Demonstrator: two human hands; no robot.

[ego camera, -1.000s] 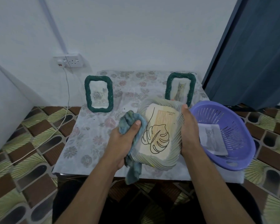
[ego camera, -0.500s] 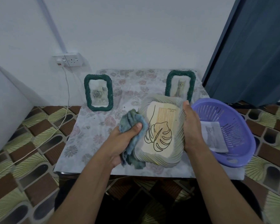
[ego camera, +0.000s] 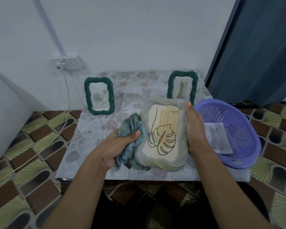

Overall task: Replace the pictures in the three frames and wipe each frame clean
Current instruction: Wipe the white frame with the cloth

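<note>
Left hand (ego camera: 118,145) bunches a blue-green cloth (ego camera: 132,129) against the left edge of the pale grey rope-wrapped picture frame (ego camera: 163,138) with leaf drawing, right hand (ego camera: 194,128) clasps its right edge, frame tilted over the floral-covered table's (ego camera: 92,134) front edge.

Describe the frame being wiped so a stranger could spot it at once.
On the floral-clothed table, near its front edge, the right hand holds the pale frame. Unlike the dark green rose frame and cat frame behind, it shows a leaf line drawing.

Head view: forward-down, close over table (ego camera: 92,146).
</note>
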